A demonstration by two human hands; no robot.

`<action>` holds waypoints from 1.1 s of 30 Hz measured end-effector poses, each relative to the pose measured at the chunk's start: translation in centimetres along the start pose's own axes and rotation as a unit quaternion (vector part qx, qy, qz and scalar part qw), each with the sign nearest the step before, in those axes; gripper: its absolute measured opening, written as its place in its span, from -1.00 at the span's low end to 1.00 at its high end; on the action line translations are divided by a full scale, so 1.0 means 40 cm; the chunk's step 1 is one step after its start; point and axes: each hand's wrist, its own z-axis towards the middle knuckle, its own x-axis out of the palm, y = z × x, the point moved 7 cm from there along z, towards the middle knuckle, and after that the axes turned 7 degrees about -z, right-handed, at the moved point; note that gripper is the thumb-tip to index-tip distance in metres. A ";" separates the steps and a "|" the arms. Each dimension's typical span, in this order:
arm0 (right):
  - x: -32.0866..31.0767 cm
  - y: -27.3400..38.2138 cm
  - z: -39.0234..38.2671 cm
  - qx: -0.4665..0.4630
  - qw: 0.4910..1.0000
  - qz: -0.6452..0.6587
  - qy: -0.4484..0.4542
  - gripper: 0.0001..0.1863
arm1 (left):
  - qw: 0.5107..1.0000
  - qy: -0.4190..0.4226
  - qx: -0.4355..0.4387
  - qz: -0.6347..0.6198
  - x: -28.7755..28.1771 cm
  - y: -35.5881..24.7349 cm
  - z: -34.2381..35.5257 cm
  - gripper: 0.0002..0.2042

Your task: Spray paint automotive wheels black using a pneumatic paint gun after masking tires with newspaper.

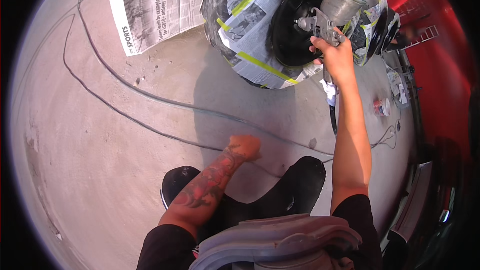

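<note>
My right hand [336, 57] grips a silver spray gun [320, 24] with a metal cup [342, 1] on top and a hose hanging below. The gun's nozzle faces a black wheel rim [290, 47], set in a tire masked with newspaper and yellow-green tape [240, 55]. My left hand [244, 146] is closed low over the concrete, between my knees; whether anything is in its fingers is hidden. Just below it, dark hoses cross the floor.
A newspaper sheet [155, 7] lies left of the tire. Hoses [125, 110] loop over the floor [75, 170]. At right are more masked parts [365, 40], a small tub [381, 106], a ladder [425, 35], a red surface [445, 95] and dark glossy bodywork along the edge.
</note>
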 end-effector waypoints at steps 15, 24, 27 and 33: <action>0.034 0.055 -0.019 0.026 0.998 -0.015 -0.058 -0.73 | 0.994 0.072 0.084 0.017 0.026 0.054 0.009 -0.59; -0.100 0.077 -0.024 0.000 0.979 -0.060 -0.195 -0.59 | 0.996 0.003 0.090 -0.003 0.006 0.239 0.015 -0.60; -0.172 0.038 -0.045 -0.007 0.964 -0.070 -0.256 -0.56 | 0.995 -0.071 0.058 -0.026 -0.079 0.248 -0.097 -0.59; -0.150 -0.081 -0.068 0.067 0.971 -0.110 -0.203 -0.60 | 0.970 -0.180 0.098 0.132 -0.087 0.227 -0.250 -0.62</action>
